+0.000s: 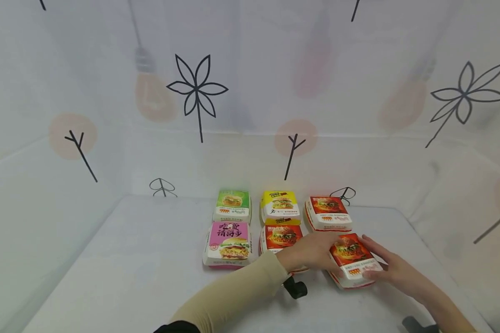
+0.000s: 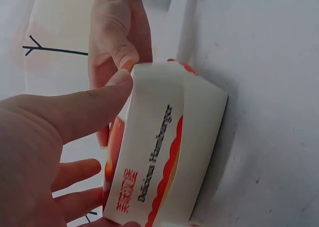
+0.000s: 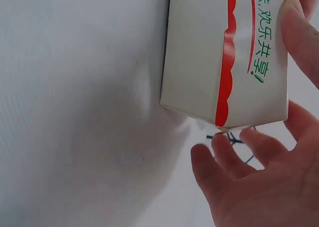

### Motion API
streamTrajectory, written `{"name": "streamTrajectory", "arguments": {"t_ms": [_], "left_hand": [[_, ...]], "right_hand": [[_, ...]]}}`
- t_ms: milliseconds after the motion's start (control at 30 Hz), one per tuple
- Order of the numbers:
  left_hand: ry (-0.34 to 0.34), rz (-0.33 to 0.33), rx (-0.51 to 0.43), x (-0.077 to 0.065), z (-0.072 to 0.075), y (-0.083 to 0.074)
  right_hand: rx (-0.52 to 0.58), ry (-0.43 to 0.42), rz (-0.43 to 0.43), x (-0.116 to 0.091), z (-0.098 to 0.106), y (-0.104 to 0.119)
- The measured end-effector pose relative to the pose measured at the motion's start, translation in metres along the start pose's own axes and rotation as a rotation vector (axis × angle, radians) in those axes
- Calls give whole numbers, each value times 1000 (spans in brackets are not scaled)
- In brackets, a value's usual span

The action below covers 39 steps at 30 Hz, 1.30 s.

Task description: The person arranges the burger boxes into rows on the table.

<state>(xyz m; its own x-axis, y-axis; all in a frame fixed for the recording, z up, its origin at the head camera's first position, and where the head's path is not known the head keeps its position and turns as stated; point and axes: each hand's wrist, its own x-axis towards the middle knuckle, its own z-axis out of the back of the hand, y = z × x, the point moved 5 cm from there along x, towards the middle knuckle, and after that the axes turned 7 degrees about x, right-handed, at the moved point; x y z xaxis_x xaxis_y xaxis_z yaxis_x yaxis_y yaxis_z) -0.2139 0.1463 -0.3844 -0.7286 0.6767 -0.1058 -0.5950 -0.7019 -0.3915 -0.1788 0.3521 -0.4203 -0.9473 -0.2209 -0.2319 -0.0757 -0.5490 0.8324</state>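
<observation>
A red-and-white burger box [image 1: 354, 266] sits at a slant at the front right of the table, between both hands. My left hand [image 1: 314, 252] reaches across and holds its left side; in the left wrist view the thumb [image 2: 117, 87] is at the top edge and the fingers spread over the box. From the right, my right hand [image 1: 402, 275] holds the same box, thumb toward the near edge and fingers at the far corner. The right wrist view shows its fingers [image 3: 264, 147] bent around the box's end. Another red burger box [image 1: 281, 238] lies partly hidden behind my left hand.
Left of the hands are a pink burger box [image 1: 229, 245], a green one [image 1: 232, 206] and a yellow one [image 1: 281, 208]. A further red box [image 1: 329, 212] stands behind the held one. White cloth [image 1: 254, 162] with printed leaves rises behind the table [image 1: 141, 277].
</observation>
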Motion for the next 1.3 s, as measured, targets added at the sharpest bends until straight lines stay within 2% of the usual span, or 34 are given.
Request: {"name": "streamTrajectory", "arguments": {"t_ms": [200,300,600,800,1133,1300], "left_hand": [[-32,24,56,3,-2,-1],[-42,33,83,3,-3,-1],[-80,58,130,0,0,-1],[-98,52,109,-1,2,-2],[-96,50,131,-1,5,0],[-85,43,103,-2,5,1]], "right_hand": [[-21,-13,-110,2,-5,0],[-35,-17,-131,2,-6,0],[-68,-51,-144,0,-7,-1],[-74,-55,-121,-4,-4,-2],[-36,-26,-115,-6,1,-4],[-41,-36,-127,-6,0,-2]]}}
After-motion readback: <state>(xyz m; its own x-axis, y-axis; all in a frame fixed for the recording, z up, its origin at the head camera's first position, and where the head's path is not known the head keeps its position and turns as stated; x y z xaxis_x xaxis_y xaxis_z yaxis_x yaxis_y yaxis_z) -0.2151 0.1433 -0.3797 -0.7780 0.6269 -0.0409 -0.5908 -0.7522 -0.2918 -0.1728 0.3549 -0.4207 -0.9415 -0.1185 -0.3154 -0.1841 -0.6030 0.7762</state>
